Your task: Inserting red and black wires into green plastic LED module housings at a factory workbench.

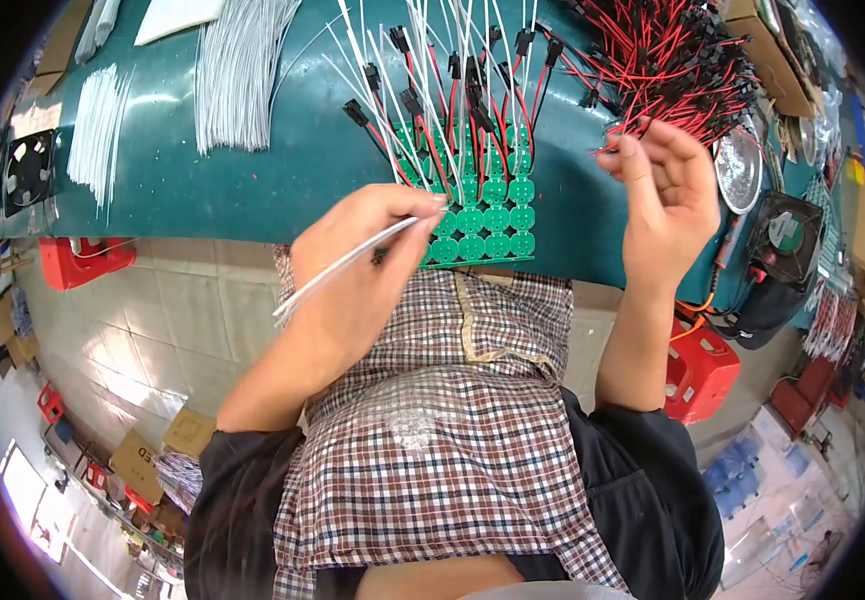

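In my left hand I hold a few thin white wires pinched between thumb and fingers. That hand is at the left edge of a green circuit board panel made of small round boards. Red-and-black leads with black connectors and white wires stand up from the panel's far rows. To the right, my right hand is raised over the table, its thumb and index finger closed on a red-and-black wire lead. The solder joints under my left fingers are hidden.
A heap of red-and-black leads lies at the far right. Bundles of white wires rest on the green table at the left. A soldering iron, a round metal dish and a fan sit at the right edge.
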Demonstrator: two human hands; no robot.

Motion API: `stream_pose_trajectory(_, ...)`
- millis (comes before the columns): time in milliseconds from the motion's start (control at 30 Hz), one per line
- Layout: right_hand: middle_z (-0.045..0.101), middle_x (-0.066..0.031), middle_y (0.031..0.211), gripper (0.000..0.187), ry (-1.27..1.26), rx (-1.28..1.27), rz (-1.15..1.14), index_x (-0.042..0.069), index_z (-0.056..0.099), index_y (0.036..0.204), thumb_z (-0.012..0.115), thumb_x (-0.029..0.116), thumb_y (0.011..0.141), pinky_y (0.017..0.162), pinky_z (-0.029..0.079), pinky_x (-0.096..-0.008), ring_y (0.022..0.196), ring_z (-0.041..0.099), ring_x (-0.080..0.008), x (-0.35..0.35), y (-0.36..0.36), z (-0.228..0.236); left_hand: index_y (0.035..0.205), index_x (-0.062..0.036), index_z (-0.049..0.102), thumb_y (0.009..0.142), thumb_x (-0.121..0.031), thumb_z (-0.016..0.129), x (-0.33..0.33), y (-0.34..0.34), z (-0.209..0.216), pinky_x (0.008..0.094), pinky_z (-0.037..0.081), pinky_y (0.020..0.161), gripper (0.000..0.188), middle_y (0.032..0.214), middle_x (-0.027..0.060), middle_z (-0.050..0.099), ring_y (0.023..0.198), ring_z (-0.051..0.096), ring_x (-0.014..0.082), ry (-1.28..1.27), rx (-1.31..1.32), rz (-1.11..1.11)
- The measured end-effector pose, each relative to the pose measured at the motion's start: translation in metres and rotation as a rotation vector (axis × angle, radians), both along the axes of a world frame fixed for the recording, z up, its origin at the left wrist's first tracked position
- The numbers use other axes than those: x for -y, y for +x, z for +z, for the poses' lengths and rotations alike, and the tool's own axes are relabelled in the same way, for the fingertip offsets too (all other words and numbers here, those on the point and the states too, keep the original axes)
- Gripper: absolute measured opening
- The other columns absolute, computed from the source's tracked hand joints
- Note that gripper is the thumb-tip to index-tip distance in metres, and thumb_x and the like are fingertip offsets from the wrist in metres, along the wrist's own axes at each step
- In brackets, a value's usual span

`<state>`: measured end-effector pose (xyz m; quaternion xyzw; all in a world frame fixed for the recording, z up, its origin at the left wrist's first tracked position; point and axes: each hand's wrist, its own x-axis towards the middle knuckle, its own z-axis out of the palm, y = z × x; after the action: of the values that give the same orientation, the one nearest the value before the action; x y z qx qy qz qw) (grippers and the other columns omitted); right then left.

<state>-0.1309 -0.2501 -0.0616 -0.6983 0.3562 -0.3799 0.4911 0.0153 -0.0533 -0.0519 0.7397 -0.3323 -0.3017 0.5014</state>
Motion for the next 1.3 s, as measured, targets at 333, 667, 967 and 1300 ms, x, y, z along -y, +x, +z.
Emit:
stream_pose_trajectory(333, 0.071, -0.0053, 0.084, 0.007, 0.079, -0.165, 0.025, -0.002, 0.065, 0.090, 0.071, -0.002, 0.086, 0.067, 0.052, -0.0228, 0.075, 0.070, -0.0108, -0.017, -0.015, -0.027, 0.092, -0.0049, 0.069, 0.083, 0.000, 0.074, 0.024, -0.014, -0.017, 0.0297, 0.054, 0.068, 0.012, 0.089, 0.0085, 0.071, 0.078, 0.070, 0.0201, -0.072, 0.463, -0.072)
stream_pose_trajectory(667, 0.071, -0.0055, 0.083, 0.007, 0.072, -0.143, 0.057, -0.003, 0.066, 0.091, 0.070, -0.002, 0.086, 0.066, 0.050, -0.0218, 0.074, 0.066, -0.0090, -0.015, -0.018, -0.030, 0.091, -0.0063, 0.069, 0.082, 0.000, 0.075, 0.025, -0.016, -0.018, 0.0297, 0.055, 0.066, 0.013, 0.087, 0.0075, 0.071, 0.076, 0.070, 0.0197, -0.053, 0.503, -0.047)
stream_pose_trajectory(967, 0.071, -0.0055, 0.083, 0.007, 0.075, -0.130, 0.059, -0.003, 0.066, 0.092, 0.071, -0.002, 0.086, 0.067, 0.051, -0.0221, 0.074, 0.066, -0.0092, -0.016, -0.017, -0.030, 0.090, -0.0062, 0.069, 0.081, -0.001, 0.076, 0.026, -0.016, -0.021, 0.0287, 0.054, 0.065, 0.013, 0.087, 0.0073, 0.071, 0.074, 0.069, 0.0182, -0.073, 0.515, -0.053)
stream_pose_trajectory(1300, 0.071, -0.0061, 0.085, 0.008, 0.128, -0.107, 0.044, -0.003, 0.065, 0.095, 0.069, -0.004, 0.088, 0.071, 0.054, -0.0235, 0.077, 0.070, -0.0111, -0.017, -0.018, -0.029, 0.091, -0.0053, 0.069, 0.082, -0.001, 0.076, 0.027, -0.017, -0.021, 0.0278, 0.055, 0.063, 0.012, 0.086, 0.0071, 0.071, 0.072, 0.069, 0.0163, -0.040, 0.516, -0.058)
